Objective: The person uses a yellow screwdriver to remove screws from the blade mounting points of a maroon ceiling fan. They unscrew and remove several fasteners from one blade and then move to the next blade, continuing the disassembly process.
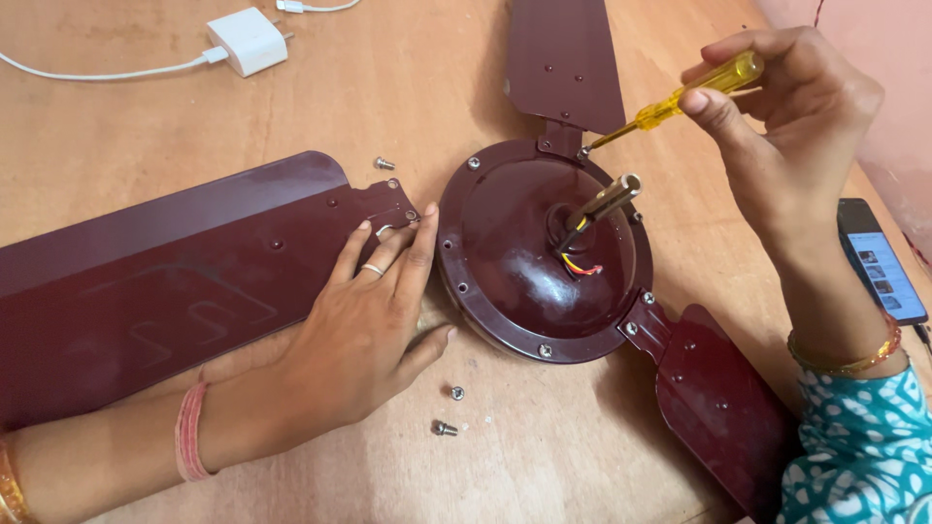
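Observation:
A maroon ceiling fan lies on a wooden surface. Its round motor housing (515,281) sits in the middle, with a metal shaft (604,202) and coloured wires rising from its centre. My right hand (786,126) grips a yellow-handled screwdriver (670,105), whose tip rests on a screw at the bracket of the far blade (563,58). My left hand (369,320) lies flat on the end of the left blade (165,272), fingertips by its mounting bracket next to the housing. A third blade (718,398) points to the lower right.
Two loose screws (449,409) lie in front of the housing and one more screw (384,163) above the left blade. A white charger plug (247,41) with cable rests at the back left. A phone (879,262) with a lit screen lies at the right edge.

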